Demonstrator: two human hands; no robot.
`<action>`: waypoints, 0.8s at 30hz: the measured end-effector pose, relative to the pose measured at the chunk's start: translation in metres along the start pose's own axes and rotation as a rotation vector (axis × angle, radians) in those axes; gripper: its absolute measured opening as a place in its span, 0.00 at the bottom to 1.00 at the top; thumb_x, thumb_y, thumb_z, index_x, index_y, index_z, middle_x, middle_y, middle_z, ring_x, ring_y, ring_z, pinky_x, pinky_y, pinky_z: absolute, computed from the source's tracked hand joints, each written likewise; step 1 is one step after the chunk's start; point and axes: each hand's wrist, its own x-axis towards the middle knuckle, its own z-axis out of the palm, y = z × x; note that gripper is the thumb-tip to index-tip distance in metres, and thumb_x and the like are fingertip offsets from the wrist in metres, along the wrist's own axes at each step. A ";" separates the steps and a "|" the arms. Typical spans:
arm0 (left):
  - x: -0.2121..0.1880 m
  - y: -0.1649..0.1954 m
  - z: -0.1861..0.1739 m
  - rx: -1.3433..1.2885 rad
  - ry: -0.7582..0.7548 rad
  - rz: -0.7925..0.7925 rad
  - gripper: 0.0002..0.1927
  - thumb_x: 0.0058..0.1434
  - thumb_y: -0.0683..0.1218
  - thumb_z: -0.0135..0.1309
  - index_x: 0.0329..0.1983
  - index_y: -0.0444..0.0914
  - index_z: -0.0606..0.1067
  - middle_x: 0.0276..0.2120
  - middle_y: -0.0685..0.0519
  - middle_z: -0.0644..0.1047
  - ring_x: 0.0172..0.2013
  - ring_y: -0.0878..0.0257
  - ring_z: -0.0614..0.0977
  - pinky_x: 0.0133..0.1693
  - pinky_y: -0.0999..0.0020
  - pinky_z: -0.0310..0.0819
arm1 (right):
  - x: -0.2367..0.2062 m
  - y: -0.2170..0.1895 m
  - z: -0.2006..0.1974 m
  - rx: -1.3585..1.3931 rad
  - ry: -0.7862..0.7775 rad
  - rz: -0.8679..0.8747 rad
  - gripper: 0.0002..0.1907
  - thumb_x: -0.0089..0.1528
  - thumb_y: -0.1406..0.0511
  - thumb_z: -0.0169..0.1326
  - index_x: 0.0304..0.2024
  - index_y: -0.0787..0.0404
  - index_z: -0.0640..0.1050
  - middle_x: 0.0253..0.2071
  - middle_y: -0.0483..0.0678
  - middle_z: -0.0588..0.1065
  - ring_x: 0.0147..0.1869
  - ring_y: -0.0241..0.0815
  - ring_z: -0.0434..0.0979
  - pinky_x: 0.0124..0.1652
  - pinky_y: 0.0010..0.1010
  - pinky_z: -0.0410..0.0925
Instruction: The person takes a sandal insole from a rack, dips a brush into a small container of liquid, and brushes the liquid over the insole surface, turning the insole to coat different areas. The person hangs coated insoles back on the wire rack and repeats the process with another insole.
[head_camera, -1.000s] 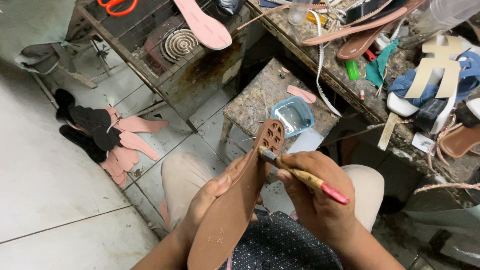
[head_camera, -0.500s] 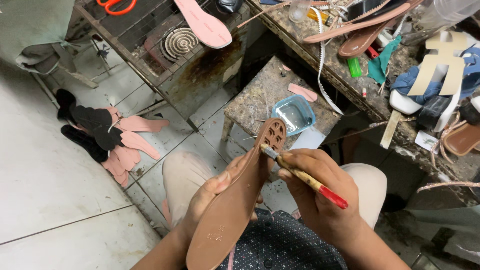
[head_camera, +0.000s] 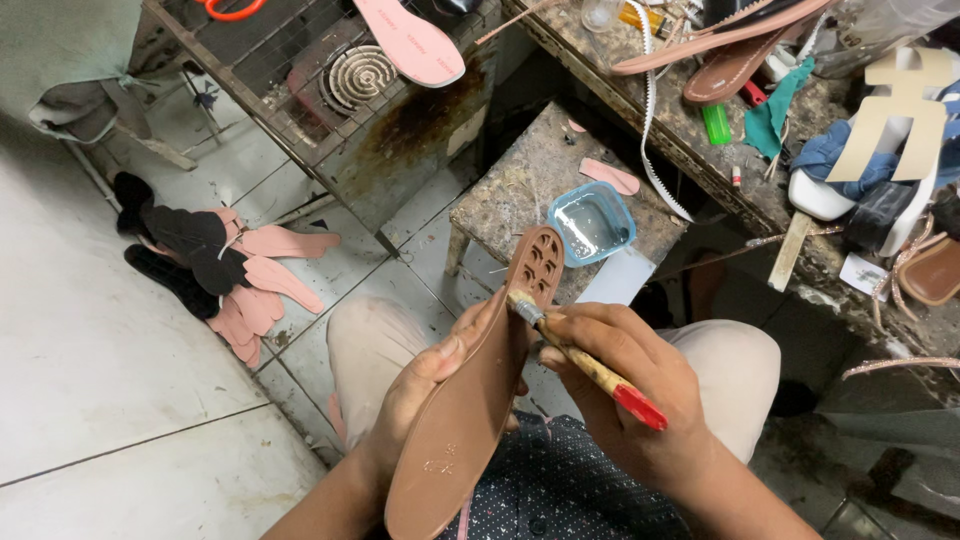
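Note:
My left hand grips a long brown shoe sole from its left side, heel end with oval holes pointing away from me. My right hand holds a small brush with a red handle end; its bristles touch the sole near the perforated heel. Just beyond the sole, a square blue tub of clear glue sits on a small worn stool.
A pile of pink and black insoles lies on the tiled floor at left. A wire rack holds a pink sole and a coil. The cluttered bench at right carries sandals, straps and cloth scraps.
The brush tip has shifted slightly along the heel end of the sole. Both hands keep their hold, and the view has barely moved.

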 end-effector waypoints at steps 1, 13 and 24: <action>-0.001 -0.001 0.001 0.001 0.006 0.012 0.38 0.67 0.58 0.40 0.78 0.41 0.54 0.58 0.48 0.69 0.50 0.58 0.75 0.46 0.64 0.77 | 0.000 -0.001 0.001 -0.005 -0.002 -0.009 0.14 0.61 0.71 0.63 0.49 0.66 0.76 0.47 0.55 0.79 0.46 0.48 0.84 0.41 0.30 0.77; 0.002 -0.003 -0.008 -0.131 -0.019 0.007 0.39 0.68 0.59 0.40 0.80 0.42 0.52 0.62 0.49 0.68 0.52 0.57 0.76 0.47 0.61 0.79 | -0.005 -0.003 0.000 0.008 0.000 -0.066 0.16 0.61 0.73 0.63 0.50 0.68 0.75 0.49 0.56 0.78 0.48 0.49 0.85 0.44 0.32 0.78; 0.006 -0.005 -0.010 -0.008 -0.035 0.032 0.42 0.66 0.62 0.42 0.80 0.40 0.52 0.61 0.46 0.69 0.49 0.56 0.76 0.44 0.64 0.81 | -0.004 0.001 0.002 0.009 0.013 -0.053 0.17 0.60 0.75 0.62 0.51 0.68 0.76 0.53 0.58 0.76 0.53 0.50 0.83 0.49 0.32 0.77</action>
